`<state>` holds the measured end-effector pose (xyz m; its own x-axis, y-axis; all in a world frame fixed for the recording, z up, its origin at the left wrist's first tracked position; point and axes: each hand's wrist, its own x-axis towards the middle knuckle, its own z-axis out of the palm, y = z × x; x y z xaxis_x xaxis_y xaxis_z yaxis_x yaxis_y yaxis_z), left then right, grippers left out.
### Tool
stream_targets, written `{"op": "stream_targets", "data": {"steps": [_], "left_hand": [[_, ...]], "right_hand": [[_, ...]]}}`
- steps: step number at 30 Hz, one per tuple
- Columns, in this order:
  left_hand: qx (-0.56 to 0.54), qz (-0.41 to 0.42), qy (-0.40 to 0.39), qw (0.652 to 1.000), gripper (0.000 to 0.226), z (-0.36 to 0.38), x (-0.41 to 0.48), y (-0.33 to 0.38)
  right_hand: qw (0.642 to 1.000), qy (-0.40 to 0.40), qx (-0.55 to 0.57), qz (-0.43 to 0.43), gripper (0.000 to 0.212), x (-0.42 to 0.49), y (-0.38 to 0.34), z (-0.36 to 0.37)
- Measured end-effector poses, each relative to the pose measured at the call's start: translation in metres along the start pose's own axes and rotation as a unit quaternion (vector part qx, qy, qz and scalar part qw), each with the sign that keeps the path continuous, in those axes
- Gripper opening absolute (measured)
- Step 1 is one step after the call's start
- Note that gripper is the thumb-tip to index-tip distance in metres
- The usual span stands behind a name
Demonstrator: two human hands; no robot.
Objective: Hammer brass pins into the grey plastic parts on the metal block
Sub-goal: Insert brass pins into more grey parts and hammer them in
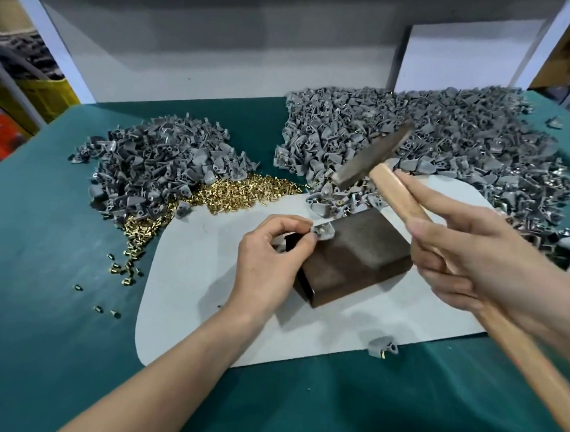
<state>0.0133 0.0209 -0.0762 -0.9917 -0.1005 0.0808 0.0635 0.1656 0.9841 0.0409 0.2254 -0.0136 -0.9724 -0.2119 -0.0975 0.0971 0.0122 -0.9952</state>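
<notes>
A dark metal block (354, 255) sits on a pale grey mat (188, 276) in the middle of the table. My left hand (271, 254) pinches a grey plastic part (323, 231) and holds it on the block's far left corner. My right hand (473, 255) grips the wooden handle of a hammer (369, 160); its dark steel head is raised above and behind the block, blurred. A heap of brass pins (238, 193) lies left of the block on the green cloth.
A pile of grey plastic parts (160, 166) lies at the left, and a much larger pile (430, 134) fills the back right. One grey part with a pin (382, 346) lies at the mat's near edge. Loose pins (122, 270) scatter leftwards. A white panel (220, 47) stands behind.
</notes>
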Motion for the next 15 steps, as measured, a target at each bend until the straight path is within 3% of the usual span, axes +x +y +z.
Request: {"op": "stream_targets", "data": {"steps": [2, 5, 8, 12, 15], "left_hand": [[-0.004, -0.014, 0.009, 1.0, 0.015, -0.003, -0.005, 0.01], [-0.026, -0.015, -0.013, 0.999, 0.015, -0.008, -0.016, 0.039], [-0.175, -0.078, -0.103, 0.976, 0.003, -0.009, -0.025, 0.067], [-0.268, -0.118, -0.171, 0.941, 0.007, -0.005, -0.035, 0.087], [-0.285, -0.144, -0.193, 0.928, 0.025, -0.003, -0.038, 0.093]], "right_hand": [[0.99, -0.035, 0.124, 0.064, 0.049, 0.008, 0.01, -0.001], [0.968, -0.074, 0.227, 0.082, 0.051, 0.016, 0.026, -0.008], [0.945, -0.135, 0.288, 0.079, 0.058, 0.017, 0.036, -0.016], [0.936, -0.166, 0.301, 0.082, 0.071, 0.015, 0.042, -0.021], [0.942, -0.158, 0.286, 0.077, 0.071, 0.016, 0.043, -0.02]]}}
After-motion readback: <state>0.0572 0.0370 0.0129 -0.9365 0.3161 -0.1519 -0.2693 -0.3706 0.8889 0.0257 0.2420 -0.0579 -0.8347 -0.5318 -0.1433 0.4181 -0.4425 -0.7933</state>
